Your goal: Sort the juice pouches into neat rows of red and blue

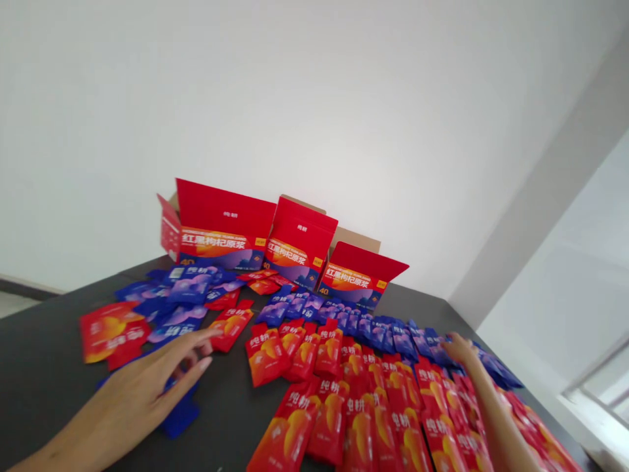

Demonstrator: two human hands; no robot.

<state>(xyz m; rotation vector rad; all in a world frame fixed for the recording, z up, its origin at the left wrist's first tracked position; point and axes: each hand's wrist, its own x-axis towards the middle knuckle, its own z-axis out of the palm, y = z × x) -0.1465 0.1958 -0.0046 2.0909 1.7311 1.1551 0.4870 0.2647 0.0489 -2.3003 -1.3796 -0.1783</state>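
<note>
Over the left part of the dark table, my left hand [147,387] reaches in with its fingers apart, the fingertips close to a red pouch [230,326]. Blue pouches [179,321] lie beside and partly beneath it. At the right, my right hand [459,349] is over the far row of blue pouches [403,341]; its fingers point down at them, and whether they grip one is hidden. Its forearm passes above rows of red pouches [361,426] that overlap one another across the table's near right side.
Three open red cartons stand at the back: a left one [221,246], a middle one [297,246] and a right one [356,278]. Two or more red pouches [113,331] lie at the far left of the dark table [39,354]. A white wall rises behind.
</note>
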